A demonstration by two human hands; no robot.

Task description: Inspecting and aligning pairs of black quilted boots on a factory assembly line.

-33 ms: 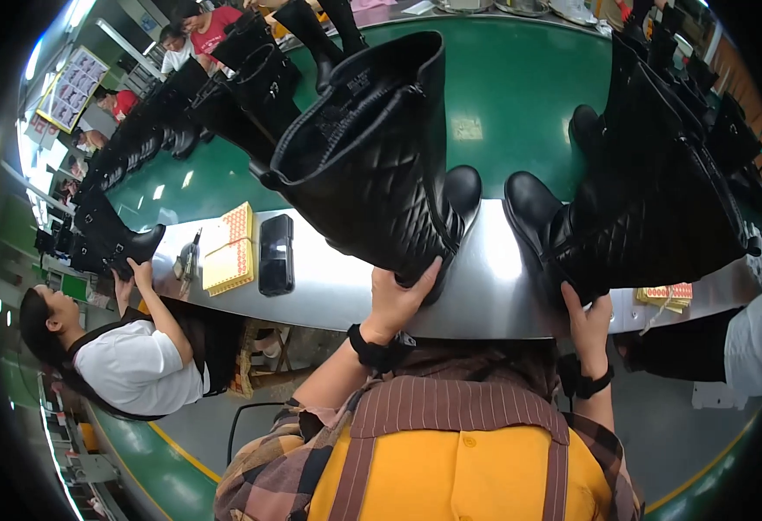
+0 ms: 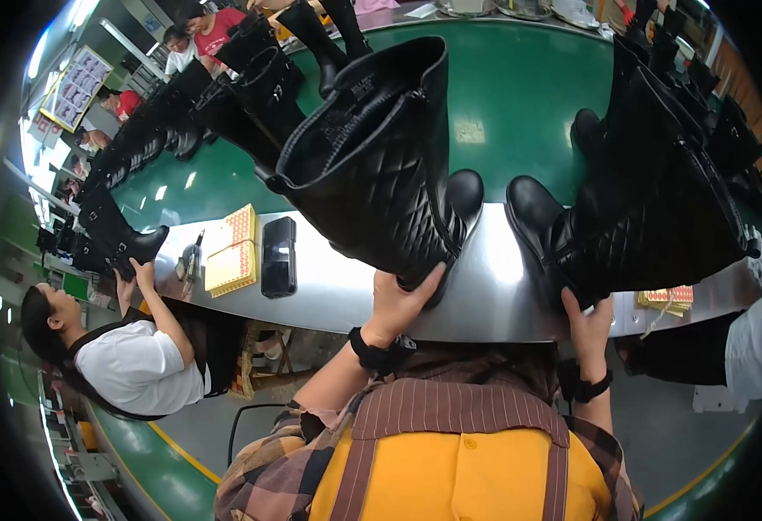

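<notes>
Two tall black quilted boots stand side by side on the metal edge of the table. My left hand (image 2: 405, 300) grips the heel of the left boot (image 2: 381, 187), thumb along its near side. This boot leans toward the left, and its open top shows the inside and a zip. My right hand (image 2: 586, 323) is wrapped round the heel of the right boot (image 2: 633, 191), whose shaft leans right. Both toes point away from me, the left one near the right one with a strip of metal between. The fingers of each hand are partly hidden behind the boots.
Left on the metal edge (image 2: 329, 304) lie a dark phone (image 2: 278, 257), yellow sticker sheets (image 2: 231, 253) and a pen-like tool (image 2: 192, 260). More sheets (image 2: 666, 300) lie at the right. Beyond is a green belt (image 2: 511, 95) with rows of black boots. A co-worker (image 2: 129, 356) at the left holds a boot.
The whole view has shifted very slightly downward. Both hands keep their hold on the boots.
</notes>
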